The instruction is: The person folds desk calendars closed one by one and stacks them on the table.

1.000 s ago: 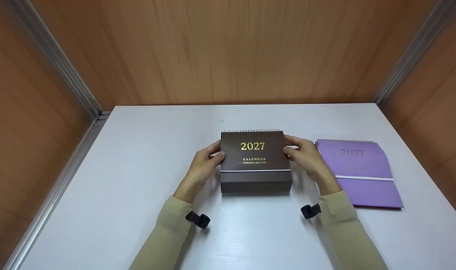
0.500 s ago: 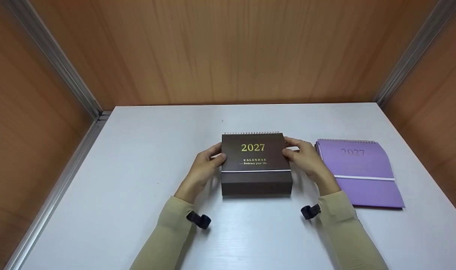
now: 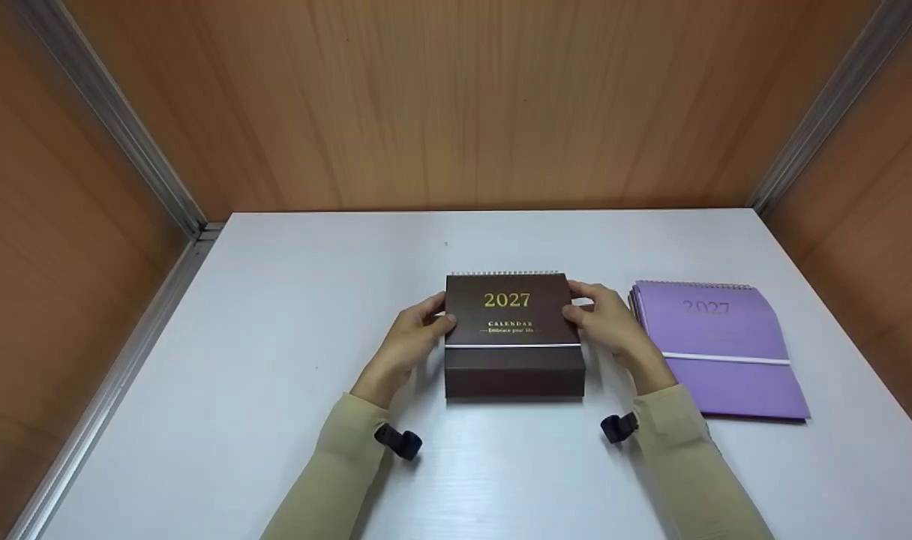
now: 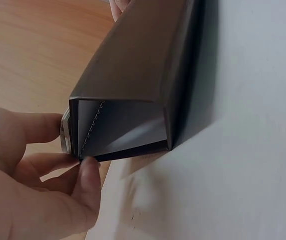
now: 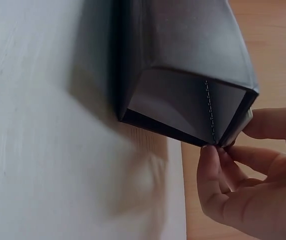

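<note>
A dark brown desk calendar [image 3: 512, 371] stands near the middle of the white table, its cover lettered "2027 CALENDAR" in gold, with a spiral binding along the top and a pale band across the lower part. My left hand [image 3: 403, 341] pinches its left edge between thumb and fingers. On the opposite edge, my right hand [image 3: 613, 326] pinches in the same way. Both wrist views look into the hollow, folded stand of the calendar [image 4: 122, 65]; there the left hand [image 4: 42, 185] and the right hand [image 5: 258, 180] hold the edges near the spiral.
A purple 2027 calendar [image 3: 726, 386] with a spiral top and white band lies on the right, just beyond my right forearm. Wooden panels [image 3: 456, 105] with metal corner posts enclose the white table [image 3: 276, 322] at the back and sides.
Both hands have drawn the brown calendar a short way toward me, keeping their hold on its two sides. The purple calendar stays in its place.
</note>
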`<state>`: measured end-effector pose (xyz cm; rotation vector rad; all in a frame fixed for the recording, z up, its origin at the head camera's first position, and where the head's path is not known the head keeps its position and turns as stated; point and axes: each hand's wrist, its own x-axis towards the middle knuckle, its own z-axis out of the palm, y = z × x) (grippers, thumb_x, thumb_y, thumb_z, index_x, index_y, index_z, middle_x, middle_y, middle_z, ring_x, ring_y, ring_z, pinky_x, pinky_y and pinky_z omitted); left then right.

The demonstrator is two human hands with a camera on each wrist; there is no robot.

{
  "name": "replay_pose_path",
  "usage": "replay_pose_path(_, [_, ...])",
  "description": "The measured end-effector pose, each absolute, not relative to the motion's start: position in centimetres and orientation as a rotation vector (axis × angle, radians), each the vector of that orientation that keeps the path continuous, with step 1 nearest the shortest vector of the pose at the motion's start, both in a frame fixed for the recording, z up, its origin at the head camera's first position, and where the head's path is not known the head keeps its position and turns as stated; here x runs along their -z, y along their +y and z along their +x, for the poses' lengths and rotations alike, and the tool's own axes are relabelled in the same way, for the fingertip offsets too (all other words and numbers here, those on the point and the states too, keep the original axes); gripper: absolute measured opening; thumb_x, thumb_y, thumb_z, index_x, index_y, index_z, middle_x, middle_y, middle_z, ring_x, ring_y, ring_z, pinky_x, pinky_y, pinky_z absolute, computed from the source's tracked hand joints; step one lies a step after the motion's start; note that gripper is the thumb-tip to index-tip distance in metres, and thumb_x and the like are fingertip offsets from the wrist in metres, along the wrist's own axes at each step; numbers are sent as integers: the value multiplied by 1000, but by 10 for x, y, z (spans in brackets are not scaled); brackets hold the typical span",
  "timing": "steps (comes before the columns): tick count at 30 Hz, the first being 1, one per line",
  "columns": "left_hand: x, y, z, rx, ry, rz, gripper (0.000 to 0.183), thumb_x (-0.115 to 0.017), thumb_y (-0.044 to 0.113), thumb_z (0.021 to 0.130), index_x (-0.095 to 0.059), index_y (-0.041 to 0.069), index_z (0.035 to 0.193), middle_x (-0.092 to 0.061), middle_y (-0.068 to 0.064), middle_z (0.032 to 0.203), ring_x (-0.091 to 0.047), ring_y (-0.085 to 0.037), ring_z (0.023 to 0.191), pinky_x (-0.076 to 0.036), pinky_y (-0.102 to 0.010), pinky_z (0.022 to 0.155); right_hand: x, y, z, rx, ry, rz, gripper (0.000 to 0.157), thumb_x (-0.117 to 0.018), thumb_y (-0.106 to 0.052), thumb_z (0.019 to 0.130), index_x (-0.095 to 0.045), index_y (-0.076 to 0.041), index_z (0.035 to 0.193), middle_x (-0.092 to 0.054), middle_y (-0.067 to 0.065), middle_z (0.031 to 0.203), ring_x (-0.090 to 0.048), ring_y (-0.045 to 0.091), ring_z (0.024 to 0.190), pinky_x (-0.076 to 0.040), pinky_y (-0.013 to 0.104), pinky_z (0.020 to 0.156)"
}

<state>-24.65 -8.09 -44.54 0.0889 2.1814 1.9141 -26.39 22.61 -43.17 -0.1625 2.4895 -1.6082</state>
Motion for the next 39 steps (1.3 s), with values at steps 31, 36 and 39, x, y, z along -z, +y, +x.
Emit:
replay_pose_path(31, [455, -80, -248, -1825, 2164, 62, 64, -57, 18, 98, -28, 7, 154, -42, -7, 151, -29, -23, 145, -23, -41, 118, 444, 220, -264, 1472, 2461, -242, 62, -57, -9, 97, -29, 4, 150, -40, 22, 150, -46, 35, 133, -25, 48, 116])
replay_pose_path(36, [456, -78, -248, -1801, 2189, 59, 66, -58, 19, 98, -27, 8, 154, -39, -8, 153, -28, -23, 145, -23, -40, 118, 445, 221, -264, 1471, 2452, -247, 61, -56, -8, 97, -29, 4, 150, -42, 22, 148, -49, 36, 130, -29, 47, 115])
replay_pose_path(39, [456, -78, -248, -1791, 2202, 68, 67, -58, 19, 98, -25, 7, 155, -37, -9, 154, -27, -23, 146, -22, -40, 119, 446, 221, -264, 1471, 2450, -275, 62, -55, -6, 97, -27, 7, 150, -43, 25, 147, -47, 37, 131, -30, 48, 114])
